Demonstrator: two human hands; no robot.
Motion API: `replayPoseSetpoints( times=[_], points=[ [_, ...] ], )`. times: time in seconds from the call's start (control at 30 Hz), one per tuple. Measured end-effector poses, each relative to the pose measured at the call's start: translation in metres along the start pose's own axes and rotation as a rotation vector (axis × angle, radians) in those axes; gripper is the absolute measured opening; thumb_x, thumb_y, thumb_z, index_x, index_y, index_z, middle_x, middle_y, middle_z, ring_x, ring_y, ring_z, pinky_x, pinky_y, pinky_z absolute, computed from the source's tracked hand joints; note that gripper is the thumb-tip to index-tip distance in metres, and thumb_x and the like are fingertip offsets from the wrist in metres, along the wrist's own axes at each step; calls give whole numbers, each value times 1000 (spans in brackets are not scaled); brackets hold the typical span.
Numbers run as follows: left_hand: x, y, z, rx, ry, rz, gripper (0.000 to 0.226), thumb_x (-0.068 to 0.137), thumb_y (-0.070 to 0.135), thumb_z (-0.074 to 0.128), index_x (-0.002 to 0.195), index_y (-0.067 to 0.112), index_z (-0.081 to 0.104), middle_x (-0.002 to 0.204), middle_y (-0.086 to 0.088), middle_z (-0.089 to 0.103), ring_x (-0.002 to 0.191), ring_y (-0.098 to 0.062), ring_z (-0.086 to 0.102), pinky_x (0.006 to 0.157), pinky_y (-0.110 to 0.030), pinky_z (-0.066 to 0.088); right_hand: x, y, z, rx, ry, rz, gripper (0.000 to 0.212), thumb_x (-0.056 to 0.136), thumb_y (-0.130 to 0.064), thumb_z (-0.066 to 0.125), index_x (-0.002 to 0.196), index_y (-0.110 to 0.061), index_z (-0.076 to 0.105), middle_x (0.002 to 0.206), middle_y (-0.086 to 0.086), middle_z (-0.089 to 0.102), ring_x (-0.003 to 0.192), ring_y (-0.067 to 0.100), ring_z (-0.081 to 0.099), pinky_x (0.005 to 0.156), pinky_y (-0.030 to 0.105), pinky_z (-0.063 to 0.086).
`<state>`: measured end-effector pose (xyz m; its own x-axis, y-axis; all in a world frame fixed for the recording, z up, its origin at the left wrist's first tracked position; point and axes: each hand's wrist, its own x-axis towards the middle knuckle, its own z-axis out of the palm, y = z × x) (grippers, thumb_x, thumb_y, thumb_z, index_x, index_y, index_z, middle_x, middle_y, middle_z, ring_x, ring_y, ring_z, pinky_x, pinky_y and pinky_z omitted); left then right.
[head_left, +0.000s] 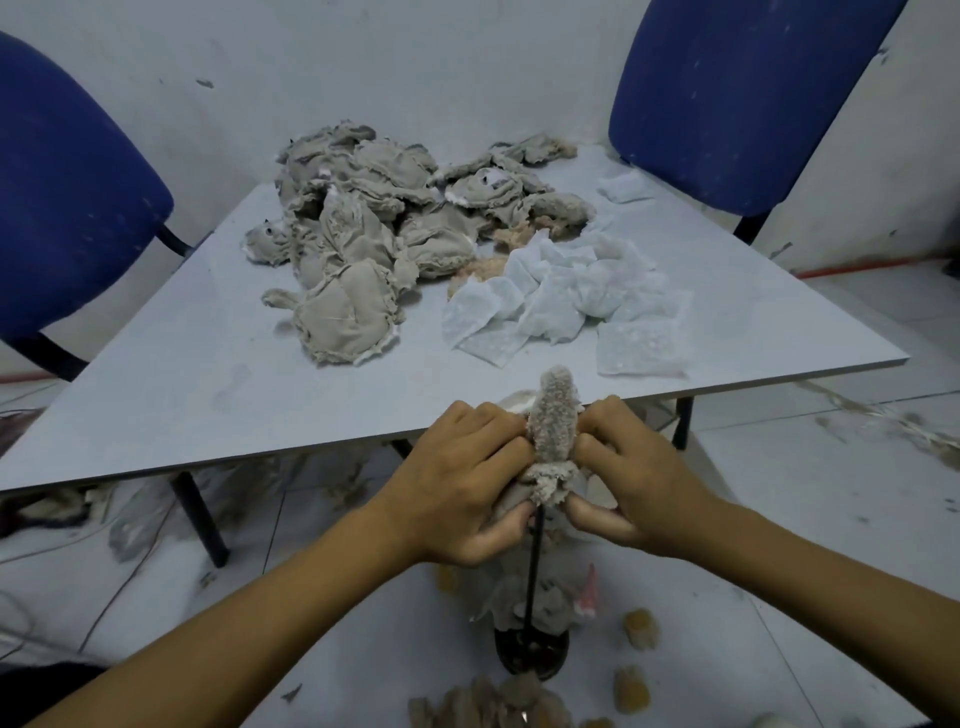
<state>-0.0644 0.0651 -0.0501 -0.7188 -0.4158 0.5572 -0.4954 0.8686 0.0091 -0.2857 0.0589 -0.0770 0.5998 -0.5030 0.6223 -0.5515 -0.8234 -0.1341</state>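
With your left hand (467, 483) and right hand (634, 483) each pinching a side of the fuzzy plush skin (553, 431), just off the table's (208, 374) near edge, centre it over the upright black rod (534, 566) and roll the fabric down evenly, sparing the seams.

Two bare forearms ending in a bare left hand (464, 486) and right hand (641, 491).

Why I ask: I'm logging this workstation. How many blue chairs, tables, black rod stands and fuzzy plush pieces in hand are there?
Blue chairs: 2
Table: 1
Black rod stand: 1
Fuzzy plush piece: 1
Total: 5
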Motion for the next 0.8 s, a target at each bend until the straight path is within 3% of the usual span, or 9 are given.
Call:
replayPoseSetpoints(
  times=[0.13, 0.3, 0.4, 0.47, 0.63, 0.73, 0.8],
  points=[
    [22, -2, -25, -184, 174, -31, 15, 81, 19, 58, 85, 5, 55, 84, -13, 53, 73, -28, 47, 64, -39, 37, 31, -6, -30, -25, 178, -34, 30, 87, -26, 62, 73, 0, 62, 82, 13, 51, 79, 22, 36, 71, 29, 31],
    [60, -11, -49, -437, 350, -281, 21, 78, 28, 61, 78, 10, 50, 76, 4, 45, 65, -16, 41, 58, -28, 31, 78, -11, -59, 163, 294, 157, 29, 86, -35, 61, 76, -8, 61, 96, 2, 47, 90, 19, 42, 77, 22, 34],
    [69, -23, -47, -449, 331, -416, 30, 72, 33, 59, 80, 6, 50, 80, 4, 46, 71, -9, 44, 63, -26, 34, 95, -6, -54, 247, 311, 347, 28, 82, -35, 68, 70, -10, 62, 92, 1, 49, 89, 17, 48, 76, 21, 39],
    [72, -25, -43, -608, 269, -484, 37, 73, 41, 56, 84, 6, 50, 83, 0, 45, 75, -14, 46, 67, -30, 37, 102, -2, -43, 338, 356, 504, 27, 76, -24, 72, 63, -5, 57, 84, 3, 49, 78, 10, 50, 67, 18, 40],
    [73, -34, -36, -735, 154, -542, 42, 75, 45, 58, 89, 6, 59, 82, 2, 51, 77, -16, 49, 70, -32, 37, 114, 20, -23, 403, 380, 771, 41, 73, 0, 67, 53, -18, 36, 65, -1, 39, 55, 5, 35, 51, 21, 25],
    [74, -47, -37, -835, 142, -644, 19, 74, 28, 70, 85, 15, 62, 78, 3, 59, 76, -16, 55, 70, -34, 43, 121, 23, -18, 473, 315, 786, 39, 76, -8, 69, 54, -16, 38, 62, 1, 38, 57, 7, 33, 54, 30, 26],
    [73, -57, -37, -876, 227, -707, 7, 74, 18, 68, 75, 20, 62, 70, 9, 61, 69, -8, 57, 65, -24, 46, 123, 23, -19, 666, 219, 743, 33, 81, -16, 67, 60, -7, 43, 65, 5, 40, 62, 15, 38, 59, 32, 28]
  ],
)
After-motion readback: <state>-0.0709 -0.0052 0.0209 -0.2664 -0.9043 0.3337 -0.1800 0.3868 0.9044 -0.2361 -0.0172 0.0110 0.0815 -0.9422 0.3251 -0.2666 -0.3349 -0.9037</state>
